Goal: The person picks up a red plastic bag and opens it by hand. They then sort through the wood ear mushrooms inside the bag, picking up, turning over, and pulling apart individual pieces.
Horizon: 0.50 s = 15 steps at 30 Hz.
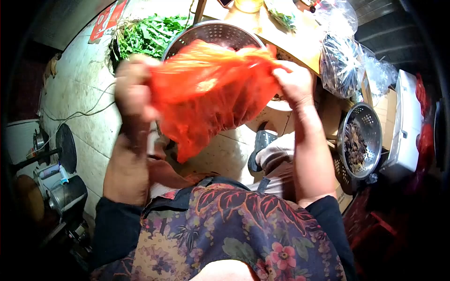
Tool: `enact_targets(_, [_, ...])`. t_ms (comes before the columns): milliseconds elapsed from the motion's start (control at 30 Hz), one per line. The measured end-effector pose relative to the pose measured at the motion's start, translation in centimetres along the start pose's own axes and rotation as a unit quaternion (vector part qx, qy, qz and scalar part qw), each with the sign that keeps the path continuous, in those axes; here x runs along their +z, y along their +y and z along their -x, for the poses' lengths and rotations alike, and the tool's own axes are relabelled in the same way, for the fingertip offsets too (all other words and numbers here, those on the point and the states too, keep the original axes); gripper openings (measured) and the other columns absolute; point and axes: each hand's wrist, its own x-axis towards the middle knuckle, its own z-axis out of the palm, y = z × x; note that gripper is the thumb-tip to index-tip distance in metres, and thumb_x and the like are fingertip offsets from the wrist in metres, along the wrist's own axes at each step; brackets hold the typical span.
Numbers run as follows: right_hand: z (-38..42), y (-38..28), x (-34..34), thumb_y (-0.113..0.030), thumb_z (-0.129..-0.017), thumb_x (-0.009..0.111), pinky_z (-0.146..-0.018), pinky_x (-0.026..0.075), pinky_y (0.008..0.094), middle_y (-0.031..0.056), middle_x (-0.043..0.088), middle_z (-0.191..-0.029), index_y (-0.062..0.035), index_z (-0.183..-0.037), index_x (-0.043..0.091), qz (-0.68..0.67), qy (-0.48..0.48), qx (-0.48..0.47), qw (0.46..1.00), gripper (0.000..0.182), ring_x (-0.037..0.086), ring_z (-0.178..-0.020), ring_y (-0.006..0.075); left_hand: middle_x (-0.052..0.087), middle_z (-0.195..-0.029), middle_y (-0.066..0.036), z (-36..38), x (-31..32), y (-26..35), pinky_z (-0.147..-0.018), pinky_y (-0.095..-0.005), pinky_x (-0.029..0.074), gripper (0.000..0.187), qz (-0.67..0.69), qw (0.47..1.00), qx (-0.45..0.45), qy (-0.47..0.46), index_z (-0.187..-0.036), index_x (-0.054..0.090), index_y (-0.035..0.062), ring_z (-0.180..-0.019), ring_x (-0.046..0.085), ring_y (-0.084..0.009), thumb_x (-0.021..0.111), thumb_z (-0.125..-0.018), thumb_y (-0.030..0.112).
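Observation:
A thin red plastic bag [211,93] is stretched between my two hands, in front of my knees. My left hand [134,89], blurred by motion, grips its left side. At the upper right corner, my right hand [294,82] pinches the bag's edge with the thumb on top. The bag hangs down to a point at its lower left, and what is inside, if anything, is hidden. Just behind it stands a perforated metal colander [213,29], its front covered by the bag and some dark contents showing at its rim.
Leafy greens [152,37] lie on the tiled floor at the back left. A low wooden table [300,42] stands behind. To the right are clear plastic bags [344,65], a second colander [361,140] with dark dried pieces, and a white foam box [405,126]. Pots [68,194] stand left.

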Motion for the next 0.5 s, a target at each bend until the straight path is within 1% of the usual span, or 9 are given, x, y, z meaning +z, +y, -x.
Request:
enact_targets(33, [-0.7,0.7,-1.9,-0.007,-0.078,0.054,-0.075,0.051,0.0245,0.0074,0.069,-0.087,0.002,-0.1,0.067,-0.046,-0.005,0.112,0.993,0.027,0.064,-0.079,0.0124,0.054,-0.08,-0.008,-0.7,-1.9,0.7,-0.071,-0.0295,0.044,0.01,0.158,0.983,-0.071,0.059,-0.074,0.05,0.0033,-0.075,0.051,-0.0163,0.044,-0.076,0.01])
enact_targets(67, [-0.4,0.4,-2.8,-0.006,-0.078,0.054,-0.076,0.051,0.0256,0.0076,0.069,-0.091,0.0025,-0.104,0.065,-0.116,-0.014,0.122,0.986,0.03,0.064,-0.08,0.0135,0.054,-0.08,-0.008,-0.8,-2.0,0.8,-0.071,-0.0295,0.044,0.01,0.159,0.983,-0.069,0.059,-0.074,0.05,0.0033,-0.075,0.051,-0.0163,0.044,-0.076,0.01])
enact_targets(133, [-0.2,-0.5,-2.5,-0.005,-0.078,0.054,-0.08,0.05,0.0281,0.009,0.066,-0.1,0.0031,-0.11,0.061,-0.184,-0.04,0.1,0.977,0.034,0.063,-0.086,0.0162,0.053,-0.079,-0.008,-0.6,-2.1,0.7,-0.073,-0.027,0.045,0.018,0.125,0.988,-0.086,-0.001,-0.084,0.054,0.0008,-0.076,0.051,-0.0151,0.045,-0.073,0.013])
enact_targets(167, [0.0,-0.1,-1.6,-0.005,-0.078,0.055,-0.083,0.049,0.0276,0.0091,0.066,-0.098,0.003,-0.107,0.062,-0.179,-0.074,0.027,0.981,0.031,0.062,-0.088,0.0158,0.05,-0.088,-0.005,-0.5,-1.8,0.4,-0.074,-0.023,0.041,0.037,0.049,0.991,-0.114,-0.051,-0.102,0.052,0.0021,-0.079,0.047,-0.0122,0.052,-0.07,0.02])
enact_targets(233, [1.1,-3.2,0.4,-0.008,-0.078,0.058,-0.085,0.048,0.0278,0.0097,0.066,-0.098,-0.0004,-0.107,0.063,-0.192,-0.069,-0.003,0.979,0.03,0.061,-0.091,0.0155,0.048,-0.092,-0.002,-0.4,0.8,0.3,-0.071,-0.02,0.04,0.058,-0.115,0.989,-0.051,-0.078,-0.121,0.049,0.0043,-0.078,0.045,-0.0091,0.057,-0.066,0.023])
enact_targets(333, [1.1,-4.7,-0.1,-0.013,-0.078,0.06,-0.084,0.048,0.0267,0.0095,0.068,-0.095,-0.0046,-0.105,0.065,-0.138,-0.106,0.065,0.983,0.029,0.063,-0.089,0.0158,0.05,-0.098,0.0,-0.4,2.1,2.1,-0.066,-0.0186,0.039,0.072,-0.142,0.945,-0.17,-0.241,-0.132,0.046,0.0101,-0.069,0.041,-0.0061,0.069,-0.064,0.02])
enact_targets(367, [1.1,-4.8,0.3,-0.013,-0.078,0.06,-0.084,0.048,0.0267,0.0095,0.068,-0.095,-0.0046,-0.105,0.065,-0.138,-0.107,0.066,0.982,0.029,0.063,-0.089,0.0158,0.054,-0.1,-0.002,0.0,2.4,1.4,-0.067,-0.0191,0.041,0.07,-0.138,0.936,-0.171,-0.275,-0.128,0.05,0.0098,-0.073,0.046,-0.0064,0.076,-0.064,0.013])
enact_targets(433, [1.1,-4.8,1.1,-0.018,-0.079,0.062,-0.082,0.049,0.027,0.0113,0.068,-0.091,-0.0074,-0.103,0.066,0.126,-0.065,-0.069,0.988,0.027,0.066,-0.086,0.0188,0.058,-0.093,-0.003,0.1,3.3,0.9,-0.07,-0.0199,0.044,0.063,-0.346,0.866,-0.046,-0.358,-0.123,0.055,0.0091,-0.078,0.051,-0.0072,0.078,-0.065,0.007])
enact_targets(500, [0.7,-2.2,1.6,-0.018,-0.084,0.055,-0.073,0.051,0.0295,0.0137,0.066,-0.086,-0.0047,-0.095,0.066,0.004,-0.013,-0.095,0.995,0.02,0.065,-0.079,0.0238,0.063,-0.083,-0.003,0.3,3.4,0.6,-0.07,-0.0229,0.047,0.035,-0.421,0.832,-0.118,-0.342,-0.11,0.062,0.0045,-0.069,0.057,-0.0109,0.068,-0.076,0.007])
